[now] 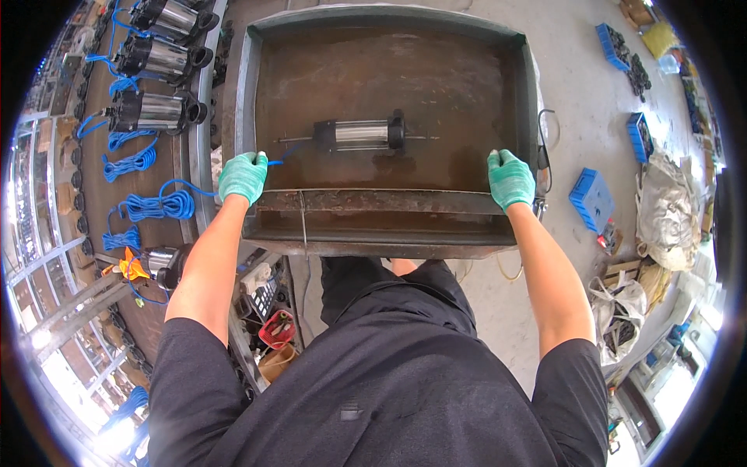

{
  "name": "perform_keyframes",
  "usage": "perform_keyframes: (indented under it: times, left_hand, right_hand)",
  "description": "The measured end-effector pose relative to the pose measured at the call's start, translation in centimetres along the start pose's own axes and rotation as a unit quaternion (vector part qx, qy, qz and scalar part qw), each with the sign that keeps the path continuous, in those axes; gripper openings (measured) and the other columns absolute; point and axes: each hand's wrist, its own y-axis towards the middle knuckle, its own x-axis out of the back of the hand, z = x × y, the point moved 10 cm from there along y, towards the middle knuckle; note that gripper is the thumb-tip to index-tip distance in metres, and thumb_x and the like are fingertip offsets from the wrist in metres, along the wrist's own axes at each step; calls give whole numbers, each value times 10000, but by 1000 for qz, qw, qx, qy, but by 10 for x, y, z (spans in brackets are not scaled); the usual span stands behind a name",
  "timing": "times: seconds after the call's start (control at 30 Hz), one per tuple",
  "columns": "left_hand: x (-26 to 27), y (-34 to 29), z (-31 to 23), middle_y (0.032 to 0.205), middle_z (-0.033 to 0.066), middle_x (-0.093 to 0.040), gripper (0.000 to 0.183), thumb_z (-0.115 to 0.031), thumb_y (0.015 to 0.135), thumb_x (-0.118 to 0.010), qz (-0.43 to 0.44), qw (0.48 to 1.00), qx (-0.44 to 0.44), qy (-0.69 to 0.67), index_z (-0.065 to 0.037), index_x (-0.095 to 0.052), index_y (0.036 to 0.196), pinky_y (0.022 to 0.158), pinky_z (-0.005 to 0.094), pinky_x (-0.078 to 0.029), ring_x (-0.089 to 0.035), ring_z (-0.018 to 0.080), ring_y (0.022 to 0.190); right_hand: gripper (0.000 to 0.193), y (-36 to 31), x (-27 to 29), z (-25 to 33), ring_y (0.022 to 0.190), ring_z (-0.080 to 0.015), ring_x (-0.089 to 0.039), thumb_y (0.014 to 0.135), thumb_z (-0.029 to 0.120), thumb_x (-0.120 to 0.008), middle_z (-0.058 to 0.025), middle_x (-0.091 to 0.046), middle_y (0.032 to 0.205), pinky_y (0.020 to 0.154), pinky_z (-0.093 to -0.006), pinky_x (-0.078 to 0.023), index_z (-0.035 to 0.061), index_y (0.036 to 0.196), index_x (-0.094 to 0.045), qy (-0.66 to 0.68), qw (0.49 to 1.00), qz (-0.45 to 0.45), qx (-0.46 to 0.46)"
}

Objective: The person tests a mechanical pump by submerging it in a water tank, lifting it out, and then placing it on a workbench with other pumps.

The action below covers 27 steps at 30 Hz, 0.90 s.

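A metal pump [362, 135] with a shiny cylinder and black ends lies sideways in a grey metal tank [389, 12] of what looks like brown water. Thin rods stick out from both its ends. My left hand [243, 176], in a green glove, is closed at the tank's left side, near one end of a rusty crossbar [373, 201]. A blue cable [204, 191] runs beneath this hand toward the pump; whether it is gripped is hidden. At the opposite end of the crossbar my right hand [510, 180], also gloved, has curled fingers. What the fingers wrap round does not show.
Several similar pumps [148, 111] stand along a conveyor at the left, with coiled blue cables [159, 205]. Below the tank's left corner is a red container [277, 329]. Blue crates [593, 199] and pale sacks [668, 210] lie on the floor at the right.
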Motion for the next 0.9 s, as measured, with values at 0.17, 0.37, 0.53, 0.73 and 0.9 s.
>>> perform_keyframes:
  times: [0.17,0.37,0.53,0.73,0.9]
  left_hand:
    - [1,0,1,1075,181,-713,407,-463,978,-495,-3,1000,3,-6,-156,-743,1079,938,483,-516,-657,405,1047]
    - [1,-1,-7,1067,193,-708,417,-464,977,-493,6,1000,-1,4,-141,-746,1056,931,490,-512,-654,414,1035]
    - [-4,0,0,1042,203,-708,431,-462,977,-490,-11,1000,-15,2,-115,-743,1018,921,497,-508,-654,422,1018]
    - [2,-1,1,1003,208,-710,407,-438,980,-501,-35,999,-21,-5,-95,-721,989,889,503,-509,-658,425,985]
    - [10,-5,-6,931,208,-710,369,-409,986,-518,-80,996,-48,-14,-86,-695,986,1107,489,-363,-651,435,914]
  right_hand:
    - [427,1,1,-1,973,-426,-676,1009,446,-438,-220,-714,1020,876,-522,-527,121,1083,-705,4,1000,-13,3]
    - [426,0,-2,-7,986,-420,-673,1013,447,-432,-215,-715,1030,881,-513,-528,127,1102,-698,16,1000,-2,-6]
    - [427,-3,3,-1,992,-416,-673,1013,450,-431,-209,-716,1035,883,-510,-527,127,1101,-696,9,1000,0,-11]
    - [425,-4,6,4,988,-413,-674,1015,445,-429,-212,-717,1019,882,-506,-528,125,1098,-697,11,1000,0,-8]
    - [411,-4,6,1,976,-410,-674,1013,435,-436,-207,-718,1003,873,-506,-529,123,1058,-700,29,1000,-3,-8]
